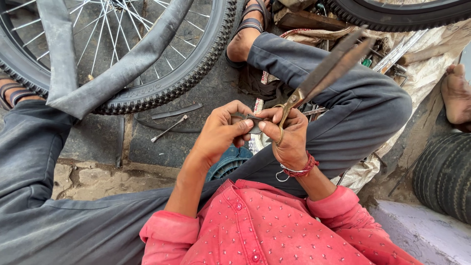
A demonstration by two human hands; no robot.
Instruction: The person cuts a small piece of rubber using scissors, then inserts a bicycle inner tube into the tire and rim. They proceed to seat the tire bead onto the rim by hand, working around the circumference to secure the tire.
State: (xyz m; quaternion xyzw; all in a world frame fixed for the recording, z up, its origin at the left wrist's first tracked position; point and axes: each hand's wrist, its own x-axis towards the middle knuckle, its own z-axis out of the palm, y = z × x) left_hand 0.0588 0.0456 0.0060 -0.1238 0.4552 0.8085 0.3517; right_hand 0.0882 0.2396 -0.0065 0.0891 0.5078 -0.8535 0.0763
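We are pinching a small dark rubber patch (253, 122) between the fingertips of our left hand (221, 132) and right hand (289, 140), which is also gripping big scissors (324, 73) pointing toward one o'clock. The blades could be nicking our fingers if the patch slips. At five o'clock a blue round tin (228, 164) is peeking out, its label hidden.

Pink dotted shirt (274, 225), grey trousers (343, 93)

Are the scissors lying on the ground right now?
No, the scissors are up in the right hand, blades pointing away, while the left hand pinches a small dark rubber piece beside it.
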